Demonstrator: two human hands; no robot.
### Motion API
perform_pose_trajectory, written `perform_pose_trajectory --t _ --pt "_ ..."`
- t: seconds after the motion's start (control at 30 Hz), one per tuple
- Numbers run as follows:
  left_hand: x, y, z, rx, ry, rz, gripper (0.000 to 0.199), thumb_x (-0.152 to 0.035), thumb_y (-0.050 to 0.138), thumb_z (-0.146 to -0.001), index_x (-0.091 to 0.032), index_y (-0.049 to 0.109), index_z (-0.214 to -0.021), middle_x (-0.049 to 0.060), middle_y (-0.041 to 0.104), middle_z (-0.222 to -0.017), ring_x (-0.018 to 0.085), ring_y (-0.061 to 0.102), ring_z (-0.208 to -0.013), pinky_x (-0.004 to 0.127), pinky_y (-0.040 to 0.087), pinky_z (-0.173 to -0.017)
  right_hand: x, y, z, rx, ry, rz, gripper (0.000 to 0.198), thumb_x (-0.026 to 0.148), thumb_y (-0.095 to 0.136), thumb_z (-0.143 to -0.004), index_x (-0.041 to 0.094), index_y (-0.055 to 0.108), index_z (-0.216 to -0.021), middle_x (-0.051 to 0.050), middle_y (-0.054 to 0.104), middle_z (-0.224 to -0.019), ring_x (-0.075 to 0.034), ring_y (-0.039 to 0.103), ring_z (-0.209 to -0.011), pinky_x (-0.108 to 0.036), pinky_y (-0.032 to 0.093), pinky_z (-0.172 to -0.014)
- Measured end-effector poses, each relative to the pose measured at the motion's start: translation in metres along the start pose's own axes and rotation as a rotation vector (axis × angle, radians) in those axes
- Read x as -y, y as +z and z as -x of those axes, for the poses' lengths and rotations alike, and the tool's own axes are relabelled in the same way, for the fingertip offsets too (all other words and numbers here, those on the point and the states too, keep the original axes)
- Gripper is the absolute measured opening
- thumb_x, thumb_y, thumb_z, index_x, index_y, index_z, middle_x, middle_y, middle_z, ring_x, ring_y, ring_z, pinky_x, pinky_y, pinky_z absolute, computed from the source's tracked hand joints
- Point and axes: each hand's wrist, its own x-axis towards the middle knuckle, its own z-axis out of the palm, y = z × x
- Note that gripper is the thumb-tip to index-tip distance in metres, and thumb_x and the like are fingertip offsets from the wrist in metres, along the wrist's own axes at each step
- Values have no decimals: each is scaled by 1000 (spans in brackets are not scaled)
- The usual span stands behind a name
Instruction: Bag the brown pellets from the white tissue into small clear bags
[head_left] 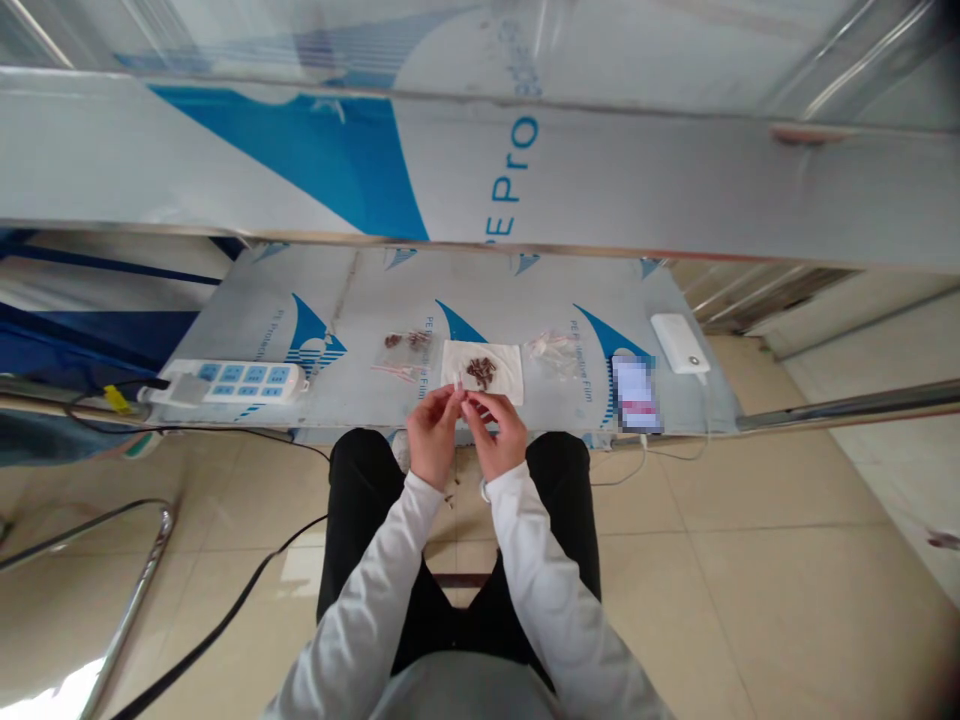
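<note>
My left hand (433, 437) and my right hand (496, 432) meet fingertip to fingertip over the front edge of the lower shelf. Both are closed in a pinch. A small pale, see-through thing (460, 382) sticks up from between the fingers; its kind is too small to make out. Just beyond the hands lies a white sheet (512, 377) with a pile of small dark brown pieces (481, 373) on it. To the left are clear plastic bags (405, 352) with brown pieces in them and red-edged strips. More clear plastic bags (555, 352) lie to the right of the sheet.
A white power strip (247, 382) with blue sockets lies at the shelf's left end. On the right are a phone (636, 394) and a white power bank (679, 343) with cables. The upper steel surface (637, 185) overhangs behind. Small brown bits (450, 497) lie below the hands.
</note>
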Motion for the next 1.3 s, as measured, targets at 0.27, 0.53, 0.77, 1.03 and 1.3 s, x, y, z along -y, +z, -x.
perform_pose_trajectory --t 0.27,0.53,0.77,1.03,1.3 --pt "-5 -8 12 70 -275 358 32 -37 78 -64 -13 65 -81 3 72 -77 10 66 -67 24 53 -72 0 -14 1 34 -163 161 21 29 60 -87 23 72 -103 -7 65 -95 -17 62 -86 -31 53 -77" --pt "-12 -15 13 222 -303 242 32 -40 76 -66 -13 68 -80 5 73 -81 15 68 -72 27 55 -75 2 -20 5 45 -193 207 25 29 56 -89 21 70 -107 -9 63 -94 -18 62 -88 -33 53 -81" --pt "-10 -18 15 206 -283 135 33 -41 77 -63 -12 71 -78 5 72 -75 14 65 -66 27 55 -70 5 -18 12 51 -162 158 24 26 56 -88 20 68 -108 -8 68 -90 -18 65 -83 -32 55 -78" --pt "-2 -29 9 369 -130 -138 32 -45 68 -73 -13 67 -75 4 68 -67 14 61 -63 25 48 -63 -8 -25 18 212 106 -57 21 35 61 -84 20 75 -88 -5 75 -79 -19 69 -68 -27 54 -62" --pt "-7 -23 10 401 98 -932 18 -27 51 -83 -17 60 -71 4 65 -64 16 59 -60 27 40 -61 -32 -31 18 41 43 362 19 27 60 -78 21 69 -63 -3 69 -57 -17 62 -48 -26 48 -51"
